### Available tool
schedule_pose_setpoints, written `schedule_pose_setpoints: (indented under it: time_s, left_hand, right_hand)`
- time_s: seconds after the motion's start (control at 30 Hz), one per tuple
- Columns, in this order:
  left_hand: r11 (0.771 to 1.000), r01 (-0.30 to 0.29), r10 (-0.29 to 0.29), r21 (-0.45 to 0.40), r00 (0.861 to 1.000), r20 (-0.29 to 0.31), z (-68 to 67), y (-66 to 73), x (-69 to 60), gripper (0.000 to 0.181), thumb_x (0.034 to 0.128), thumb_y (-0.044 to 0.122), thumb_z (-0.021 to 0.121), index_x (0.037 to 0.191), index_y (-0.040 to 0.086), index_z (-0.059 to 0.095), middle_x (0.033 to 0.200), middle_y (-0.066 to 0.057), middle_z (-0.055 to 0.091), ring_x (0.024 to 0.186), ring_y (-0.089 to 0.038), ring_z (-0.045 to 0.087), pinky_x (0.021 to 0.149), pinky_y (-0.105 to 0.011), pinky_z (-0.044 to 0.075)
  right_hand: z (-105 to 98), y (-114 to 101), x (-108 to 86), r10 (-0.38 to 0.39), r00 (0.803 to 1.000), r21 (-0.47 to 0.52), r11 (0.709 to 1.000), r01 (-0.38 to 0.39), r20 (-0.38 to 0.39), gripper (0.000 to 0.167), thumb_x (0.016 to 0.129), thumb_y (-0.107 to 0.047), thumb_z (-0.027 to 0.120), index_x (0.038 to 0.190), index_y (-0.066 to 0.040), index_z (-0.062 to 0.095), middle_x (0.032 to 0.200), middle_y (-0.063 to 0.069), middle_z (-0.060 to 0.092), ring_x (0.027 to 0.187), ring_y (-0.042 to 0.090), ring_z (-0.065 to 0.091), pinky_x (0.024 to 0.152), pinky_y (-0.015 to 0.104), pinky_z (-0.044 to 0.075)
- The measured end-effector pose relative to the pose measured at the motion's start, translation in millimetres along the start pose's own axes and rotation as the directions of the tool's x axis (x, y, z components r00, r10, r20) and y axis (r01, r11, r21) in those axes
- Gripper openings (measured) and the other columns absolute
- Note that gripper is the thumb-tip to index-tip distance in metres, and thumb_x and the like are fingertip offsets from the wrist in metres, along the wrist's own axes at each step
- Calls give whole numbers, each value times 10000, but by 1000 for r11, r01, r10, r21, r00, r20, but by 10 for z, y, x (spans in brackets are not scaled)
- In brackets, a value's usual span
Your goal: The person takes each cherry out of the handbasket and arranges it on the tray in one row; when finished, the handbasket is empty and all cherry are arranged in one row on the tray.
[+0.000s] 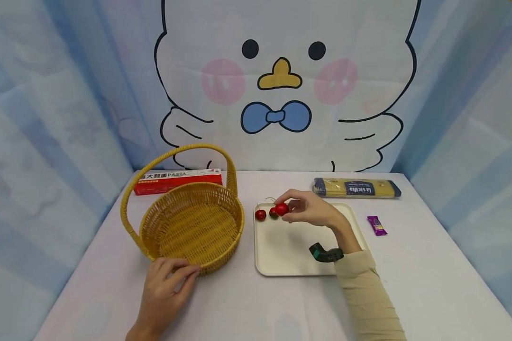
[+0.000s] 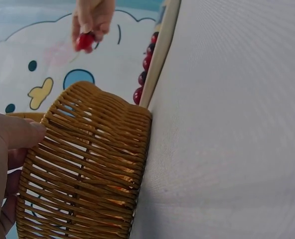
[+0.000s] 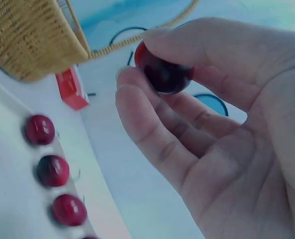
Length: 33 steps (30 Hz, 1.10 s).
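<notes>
My right hand (image 1: 309, 208) pinches a red cherry (image 3: 165, 72) between thumb and fingertips, above the far left part of a cream tray (image 1: 298, 265). Along the tray's edge lie several more cherries (image 3: 53, 171), some with stems; in the head view my right hand hides part of that row. A yellow-brown wicker basket (image 1: 192, 232) with a tall arched handle stands left of the tray. With the thumb outside the near rim and fingers behind it, my left hand (image 1: 164, 289) grips the basket, whose woven side (image 2: 87, 164) fills much of the left wrist view.
Behind the basket lies a red and white pasta box (image 1: 179, 181). A yellow pack of spaghetti (image 1: 356, 188) sits beyond the tray at the back right. To the tray's right is a small purple packet (image 1: 377, 226). A printed curtain (image 1: 277, 147) closes off the back and sides.
</notes>
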<state>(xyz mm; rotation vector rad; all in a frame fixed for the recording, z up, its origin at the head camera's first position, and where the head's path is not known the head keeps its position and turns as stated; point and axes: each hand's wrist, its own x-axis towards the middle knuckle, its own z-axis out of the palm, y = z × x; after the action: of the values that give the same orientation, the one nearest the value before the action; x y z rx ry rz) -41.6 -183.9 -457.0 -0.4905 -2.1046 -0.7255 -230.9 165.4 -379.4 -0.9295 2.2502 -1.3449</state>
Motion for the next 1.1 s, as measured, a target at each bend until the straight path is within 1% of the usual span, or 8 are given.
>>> schedule_pose_setpoints:
  time_s: [0.13,0.23,0.33,0.47,0.63,0.77,0.97,1.1]
  left_hand:
    - [1000,4,-4,0,1000,8,-9,-3,-10,447,1024,414,551,832,96,799,851,-10,678,836,-192,545,832,-314,348]
    - [1000,2,-2,-4,1000,4,-10,-7,-14,441,1023,409,555,831,95,799,849,-14,681,839,-194,547,834,-311,351]
    - [1000,1,-1,-10,1000,-2,-14,-12,-17,436,1022,402,562,829,91,798,848,-17,683,838,-198,548,833,-311,354]
    - [1000,0,0,-6,1000,-4,-32,-13,-18,444,1021,402,564,824,79,797,842,-22,680,830,-201,545,822,-313,353]
    - [1000,1,-1,2,1000,-3,-41,-16,-14,459,1021,409,562,820,68,796,837,-31,677,828,-207,542,820,-321,351]
    - [1000,-2,2,1,1000,-9,-34,-19,-14,466,1019,410,564,811,63,794,829,-35,677,824,-212,542,821,-324,349]
    - [1000,-9,9,-17,1000,-16,-3,-23,-17,457,1014,405,576,807,61,794,824,-36,674,816,-212,538,803,-323,346]
    - [1000,-4,4,-20,1000,-12,18,-15,-12,465,1015,412,573,804,61,794,822,-34,672,817,-206,533,800,-325,345]
  right_hand:
    - [-114,174,-180,30,993,-31,999,-34,-117,373,888,-81,746,1241,-29,640,1130,172,668,856,211,663,745,306,579]
    - [-188,293,-284,65,978,-54,996,-77,-197,404,882,-80,754,1258,-2,626,1164,185,654,878,198,644,755,280,552]
    - [-255,380,-353,94,963,-66,991,-114,-254,419,880,-88,760,1264,0,619,1178,204,654,896,203,632,758,263,527]
    - [-330,460,-404,122,943,-61,987,-148,-311,410,889,-120,757,1262,-17,624,1180,226,655,904,188,633,752,270,541]
    - [-408,569,-441,179,909,-57,975,-216,-376,406,904,-133,741,1274,-23,615,1176,233,668,905,167,640,778,308,547]
    - [-431,632,-458,211,882,-77,961,-267,-421,418,911,-134,729,1290,-14,599,1220,237,641,951,223,642,777,300,522]
    - [-428,732,-463,247,834,-150,920,-361,-494,407,906,-138,731,1270,-6,605,1250,219,628,1038,331,642,763,309,498]
    - [-418,848,-454,278,813,-175,893,-415,-511,415,911,-124,720,1278,25,597,1234,234,638,1068,362,631,826,367,511]
